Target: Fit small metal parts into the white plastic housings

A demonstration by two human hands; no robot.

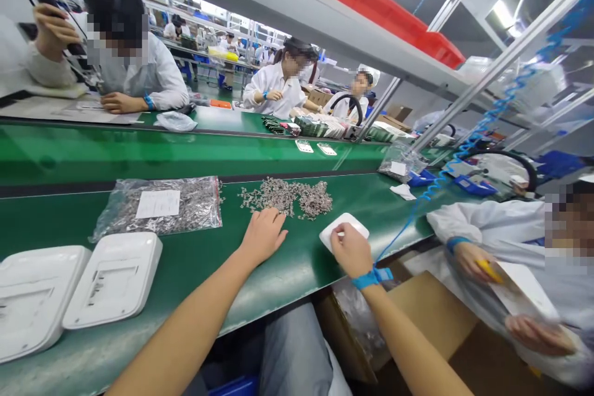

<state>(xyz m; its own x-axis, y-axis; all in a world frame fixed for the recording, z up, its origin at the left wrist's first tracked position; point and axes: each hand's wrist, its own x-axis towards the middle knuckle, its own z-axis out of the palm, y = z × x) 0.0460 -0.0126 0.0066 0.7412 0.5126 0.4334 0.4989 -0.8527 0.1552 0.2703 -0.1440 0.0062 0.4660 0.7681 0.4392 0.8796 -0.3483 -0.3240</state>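
Head view: right hand [351, 250] grips a white cover [344, 228]; left hand [262, 236] lies spread beside loose metal parts [288, 196]; bag label [158, 203] unreadable.

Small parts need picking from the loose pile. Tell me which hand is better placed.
Left. The left hand lies just below the pile of small metal parts, while the right hand grips the white cover.

No legible text or labels
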